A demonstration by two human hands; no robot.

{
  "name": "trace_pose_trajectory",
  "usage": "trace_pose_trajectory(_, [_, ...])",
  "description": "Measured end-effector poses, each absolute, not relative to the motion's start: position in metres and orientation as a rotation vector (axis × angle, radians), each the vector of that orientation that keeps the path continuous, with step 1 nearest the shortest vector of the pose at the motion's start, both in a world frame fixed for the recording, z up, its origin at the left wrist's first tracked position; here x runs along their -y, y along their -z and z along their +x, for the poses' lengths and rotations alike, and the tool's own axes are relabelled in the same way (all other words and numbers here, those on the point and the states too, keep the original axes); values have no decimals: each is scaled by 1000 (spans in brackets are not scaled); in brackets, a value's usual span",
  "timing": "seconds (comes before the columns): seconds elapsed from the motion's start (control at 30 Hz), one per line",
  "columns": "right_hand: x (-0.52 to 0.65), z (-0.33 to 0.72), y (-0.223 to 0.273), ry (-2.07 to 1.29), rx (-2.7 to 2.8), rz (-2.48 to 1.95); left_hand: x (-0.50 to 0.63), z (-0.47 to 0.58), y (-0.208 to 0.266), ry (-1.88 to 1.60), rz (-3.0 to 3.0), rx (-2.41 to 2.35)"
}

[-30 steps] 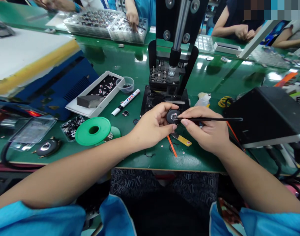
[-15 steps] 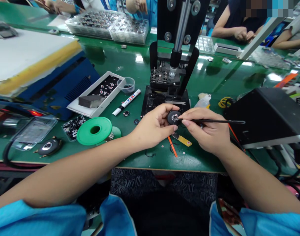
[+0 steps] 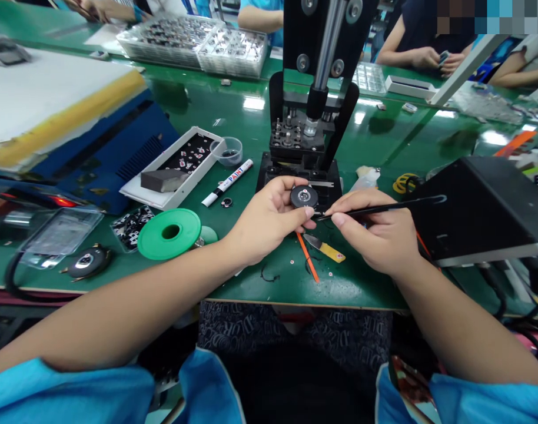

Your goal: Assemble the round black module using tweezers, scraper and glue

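My left hand point(image 3: 273, 221) is closed around a small round black part point(image 3: 304, 198) with a silvery centre, its face turned up. Between the thumb and fingers of my right hand point(image 3: 377, 229) is a pair of slim dark tweezers point(image 3: 392, 205). Their tip is just right of the left thumb, below the round part and apart from its centre. Under the hands lie a yellow-handled knife point(image 3: 331, 251) and an orange stick point(image 3: 308, 259). Directly behind them stands a black press point(image 3: 295, 147) with a vertical metal rod.
Left of the hands are a green spool point(image 3: 149, 235), a paint marker point(image 3: 228, 184), a white tray point(image 3: 132, 194) of small parts and a clear cup point(image 3: 231, 152). A black box point(image 3: 472, 206) stands at the right. Across the bench, other people's hands work near clear parts trays point(image 3: 233, 65).
The tweezers' tip has come away from the round part's centre, down and to the right. My left hand has shifted the part slightly left and up and tilted its face upward.
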State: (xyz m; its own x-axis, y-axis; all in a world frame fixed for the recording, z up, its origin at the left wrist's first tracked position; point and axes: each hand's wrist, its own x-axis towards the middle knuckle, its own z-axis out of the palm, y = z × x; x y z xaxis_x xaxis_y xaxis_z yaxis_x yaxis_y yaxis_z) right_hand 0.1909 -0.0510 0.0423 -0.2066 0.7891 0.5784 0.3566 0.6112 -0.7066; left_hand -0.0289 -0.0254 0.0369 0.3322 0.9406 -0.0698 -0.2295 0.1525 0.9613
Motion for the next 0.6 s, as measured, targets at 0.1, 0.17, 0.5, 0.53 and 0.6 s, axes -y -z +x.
trace_pose_trajectory(0.1, [51, 190, -43, -575, 1824, -913, 25, -28, -37, -1009, 1038, -829])
trace_pose_trajectory(0.17, [51, 190, -44, -588, 1838, -913, 26, -27, -37, -1007, 1022, -819])
trace_pose_trajectory(0.5, [51, 189, -48, -576, 1839, -927, 25, -25, -36, -1002, 1000, -773])
trace_pose_trajectory(0.53, [52, 189, -48, -573, 1847, -931, 26, -25, -35, -1003, 1001, -769])
trace_pose_trajectory(0.6, [52, 189, -49, -568, 1856, -939, 26, -25, -35, -1000, 1002, -764])
